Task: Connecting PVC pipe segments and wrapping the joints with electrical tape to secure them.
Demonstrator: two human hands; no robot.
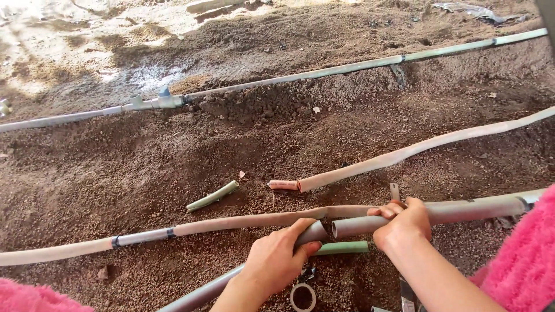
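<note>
- Left hand (276, 263) was wrapped shut around the end of a grey pipe (231, 283) that ran off toward 7 o'clock; thumb lay over the top, near the pipe mouth.
- Right hand (403, 224) was closed on a second grey pipe (474, 209) coming in from 3 o'clock, fingers curled over it, open end (337, 228) pointing at the left hand.
- The two pipe ends sat just beside each other at frame centre, a small gap between them, not lined up: left one angled, right one nearly level. Judged: the joint was not made yet, ends only brought close.
- Roll of tape (303, 297) lay on the soil at 6 o'clock, just under the left wrist, untouched.
- Short green pipe piece (342, 248) sat on the dirt between the hands, just below the grey ends; another green offcut (213, 196) lay at 10 o'clock from the left hand.
- Flat tan hose (243, 220) ran just beyond the hands, left to right; a second tan hose (428, 145) with a capped end ran toward 2 o'clock.
- Long pipe run with a valve fitting (165, 100) lay at 12 o'clock, well apart.
- Pink fuzzy sleeve (529, 260) showed at 4 o'clock.
</note>
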